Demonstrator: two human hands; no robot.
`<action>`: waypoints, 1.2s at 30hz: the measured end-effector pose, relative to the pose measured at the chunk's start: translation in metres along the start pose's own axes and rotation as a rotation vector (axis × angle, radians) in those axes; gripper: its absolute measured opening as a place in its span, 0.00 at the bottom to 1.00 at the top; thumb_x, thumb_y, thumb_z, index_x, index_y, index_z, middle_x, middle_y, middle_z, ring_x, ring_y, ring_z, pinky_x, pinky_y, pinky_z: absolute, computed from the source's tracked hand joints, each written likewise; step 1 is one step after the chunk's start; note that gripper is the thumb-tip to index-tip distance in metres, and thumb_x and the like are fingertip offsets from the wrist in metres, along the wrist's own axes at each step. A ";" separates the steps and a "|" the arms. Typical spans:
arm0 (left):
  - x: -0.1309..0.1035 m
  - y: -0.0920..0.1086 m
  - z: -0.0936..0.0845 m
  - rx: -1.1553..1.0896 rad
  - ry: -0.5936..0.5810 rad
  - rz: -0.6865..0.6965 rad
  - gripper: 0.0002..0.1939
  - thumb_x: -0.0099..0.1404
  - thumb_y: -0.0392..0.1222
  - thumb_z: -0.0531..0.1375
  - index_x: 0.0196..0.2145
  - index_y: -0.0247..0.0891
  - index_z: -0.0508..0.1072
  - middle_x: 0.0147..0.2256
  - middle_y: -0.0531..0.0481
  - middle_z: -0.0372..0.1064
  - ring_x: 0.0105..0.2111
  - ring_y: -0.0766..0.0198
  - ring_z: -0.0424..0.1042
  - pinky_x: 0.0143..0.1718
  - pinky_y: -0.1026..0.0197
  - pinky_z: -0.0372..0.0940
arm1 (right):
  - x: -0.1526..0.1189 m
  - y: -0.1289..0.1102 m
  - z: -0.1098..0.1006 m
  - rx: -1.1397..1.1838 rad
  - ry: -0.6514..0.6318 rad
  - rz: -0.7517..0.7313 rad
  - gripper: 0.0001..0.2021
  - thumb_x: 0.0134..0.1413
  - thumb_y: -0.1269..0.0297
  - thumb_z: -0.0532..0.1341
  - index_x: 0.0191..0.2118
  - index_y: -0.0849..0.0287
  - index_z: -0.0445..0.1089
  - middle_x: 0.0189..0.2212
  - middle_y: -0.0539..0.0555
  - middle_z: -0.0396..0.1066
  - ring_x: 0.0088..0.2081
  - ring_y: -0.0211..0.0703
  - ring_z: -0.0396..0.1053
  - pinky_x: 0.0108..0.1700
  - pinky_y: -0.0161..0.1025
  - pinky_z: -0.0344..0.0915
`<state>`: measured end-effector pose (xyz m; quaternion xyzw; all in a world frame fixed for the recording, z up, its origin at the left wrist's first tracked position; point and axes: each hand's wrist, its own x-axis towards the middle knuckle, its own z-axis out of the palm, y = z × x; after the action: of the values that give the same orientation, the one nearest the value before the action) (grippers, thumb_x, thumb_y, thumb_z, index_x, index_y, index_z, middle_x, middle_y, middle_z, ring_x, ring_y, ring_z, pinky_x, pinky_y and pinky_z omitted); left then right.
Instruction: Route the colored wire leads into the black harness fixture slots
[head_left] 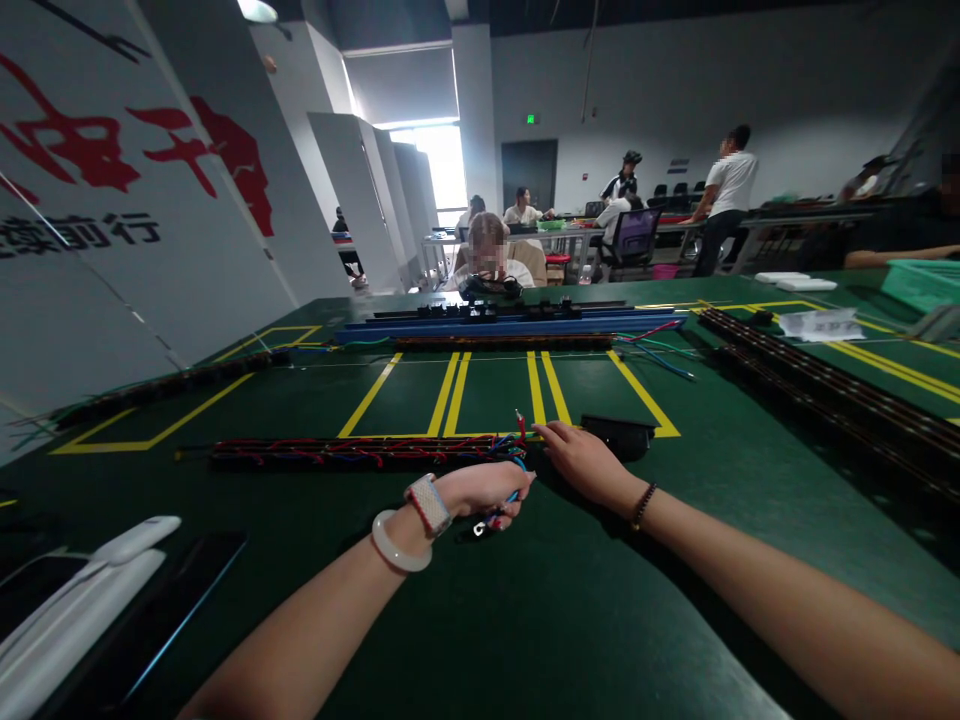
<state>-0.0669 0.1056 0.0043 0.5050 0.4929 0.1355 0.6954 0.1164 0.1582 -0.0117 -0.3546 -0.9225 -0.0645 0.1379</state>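
Note:
A long black strip (300,455) strung with red and blue wires lies across the table in front of me. My left hand (487,492) is closed around several wires (515,496) at the strip's right end, and a metal ring terminal (478,528) pokes out below the fingers. Opposite it, my right hand (585,458) has its fingertips pinched at a thin green-yellow wire by the same end; the exact grip is partly hidden. A red wire end with a metal tip (520,420) stands up between the hands. Behind my right hand rests a black elongated part (621,437).
Blue rails with black parts (510,326) lie along the far side, where a person (487,250) sits. More wired strips (832,390) lie at right and another (172,380) at left. A dark flat device (187,590) and white objects (90,590) occupy the near left. A green basket (922,290) stands far right.

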 end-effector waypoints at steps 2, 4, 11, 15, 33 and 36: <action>0.003 -0.001 -0.001 -0.047 -0.038 0.024 0.18 0.64 0.55 0.50 0.25 0.39 0.61 0.15 0.53 0.59 0.14 0.65 0.64 0.23 0.62 0.62 | -0.001 0.000 0.001 0.012 0.004 -0.006 0.20 0.61 0.70 0.50 0.58 0.63 0.57 0.48 0.62 0.65 0.43 0.46 0.68 0.45 0.41 0.65; 0.005 -0.002 -0.002 -0.121 -0.125 0.039 0.19 0.64 0.56 0.50 0.29 0.36 0.63 0.23 0.44 0.69 0.24 0.59 0.73 0.32 0.56 0.66 | -0.002 0.001 0.003 0.044 0.012 -0.003 0.20 0.61 0.70 0.50 0.59 0.63 0.57 0.49 0.63 0.65 0.44 0.47 0.68 0.46 0.42 0.65; 0.010 -0.005 -0.002 -0.319 -0.279 0.113 0.17 0.64 0.51 0.53 0.38 0.31 0.67 0.38 0.33 0.73 0.40 0.55 0.74 0.46 0.52 0.63 | -0.003 0.001 -0.012 0.610 0.183 0.087 0.18 0.63 0.69 0.46 0.55 0.59 0.61 0.51 0.60 0.62 0.49 0.43 0.64 0.52 0.43 0.62; 0.010 -0.006 0.002 -0.351 -0.236 0.122 0.14 0.64 0.47 0.53 0.38 0.31 0.68 0.40 0.34 0.73 0.40 0.54 0.74 0.48 0.49 0.62 | 0.002 -0.010 -0.035 1.104 0.154 0.105 0.19 0.64 0.56 0.47 0.58 0.52 0.59 0.56 0.56 0.59 0.56 0.44 0.58 0.59 0.47 0.53; 0.013 -0.009 -0.001 -0.410 -0.277 0.149 0.13 0.65 0.44 0.52 0.40 0.30 0.68 0.43 0.32 0.71 0.43 0.53 0.73 0.50 0.48 0.60 | 0.013 0.018 -0.055 1.125 -0.298 -0.050 0.13 0.50 0.58 0.63 0.40 0.60 0.66 0.39 0.52 0.67 0.40 0.39 0.64 0.44 0.37 0.61; 0.013 -0.010 -0.002 -0.410 -0.292 0.150 0.14 0.66 0.46 0.52 0.40 0.30 0.67 0.42 0.31 0.71 0.44 0.52 0.72 0.50 0.48 0.60 | 0.010 0.027 -0.056 0.897 -0.266 -0.038 0.20 0.51 0.57 0.61 0.49 0.57 0.65 0.47 0.54 0.66 0.47 0.43 0.64 0.50 0.40 0.60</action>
<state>-0.0650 0.1111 -0.0114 0.4030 0.3106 0.2094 0.8350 0.1390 0.1724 0.0456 -0.2480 -0.8754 0.3843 0.1567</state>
